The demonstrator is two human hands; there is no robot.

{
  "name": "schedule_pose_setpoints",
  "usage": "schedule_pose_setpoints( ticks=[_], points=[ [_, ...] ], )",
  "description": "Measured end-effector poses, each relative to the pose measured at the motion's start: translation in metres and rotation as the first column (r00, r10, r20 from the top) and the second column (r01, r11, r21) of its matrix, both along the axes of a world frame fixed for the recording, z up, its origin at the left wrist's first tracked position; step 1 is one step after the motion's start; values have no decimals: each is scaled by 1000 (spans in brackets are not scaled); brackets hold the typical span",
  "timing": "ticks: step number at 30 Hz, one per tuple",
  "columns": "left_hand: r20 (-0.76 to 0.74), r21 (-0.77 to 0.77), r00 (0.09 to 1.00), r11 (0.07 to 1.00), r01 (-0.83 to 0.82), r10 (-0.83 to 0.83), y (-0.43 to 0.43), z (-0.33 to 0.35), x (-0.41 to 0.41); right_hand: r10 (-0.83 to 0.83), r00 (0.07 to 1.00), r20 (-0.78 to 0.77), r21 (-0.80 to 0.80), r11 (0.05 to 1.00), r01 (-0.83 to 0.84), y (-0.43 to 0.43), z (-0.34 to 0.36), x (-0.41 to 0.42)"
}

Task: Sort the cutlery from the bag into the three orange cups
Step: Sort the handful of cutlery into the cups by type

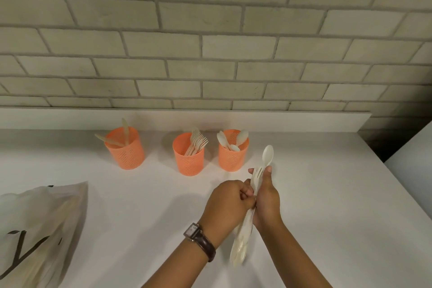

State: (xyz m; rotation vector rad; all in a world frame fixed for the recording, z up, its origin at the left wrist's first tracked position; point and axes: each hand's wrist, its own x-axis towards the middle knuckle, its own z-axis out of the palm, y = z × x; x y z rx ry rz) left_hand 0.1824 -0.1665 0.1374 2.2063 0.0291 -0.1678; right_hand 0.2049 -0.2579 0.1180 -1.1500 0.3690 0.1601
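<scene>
Three orange perforated cups stand in a row on the white counter: the left cup (pixel 125 151) holds knives, the middle cup (pixel 188 159) holds forks, the right cup (pixel 232 155) holds spoons. My right hand (pixel 266 199) grips a bundle of cream cutlery (pixel 243 236) in front of the right cup; a spoon (pixel 267 154) sticks up out of the bundle and fork tines show by my thumb. My left hand (pixel 228 206), with a wristwatch, pinches a piece in the middle of the bundle. The bag (pixel 39 229) lies at the lower left.
A brick wall rises behind a low white ledge (pixel 187 119) at the counter's back. The counter's right edge (pixel 364 175) runs diagonally, with a dark gap and another white surface (pixel 411 170) beyond it.
</scene>
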Motion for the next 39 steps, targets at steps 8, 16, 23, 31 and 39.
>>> schedule_pose_setpoints(
  ticks=[8, 16, 23, 31, 39],
  points=[
    [-242, -643, 966, 731, -229, 90, 30, 23, 10, 29, 999, -20, 126, 992, -26, -2, 3, 6],
    [262, -419, 751, 772, -477, 606, 120, 31, 86, 150, 988, -34, 197, 970, -141, -9, -1, 8],
    [166, -101, 833, 849, -519, 528, 134, -23, 108, 236, 971, -29, 204, 953, -225, -10, 0, 10],
    [97, -337, 971, 925, -174, 218, 47, -2, 56, 359, 932, 41, 240, 902, -358, -15, 5, 6],
    [-236, -686, 930, 726, 45, -281, 16, 5, 63, 460, 886, 60, 156, 872, -464, -29, 13, -4]
  ],
)
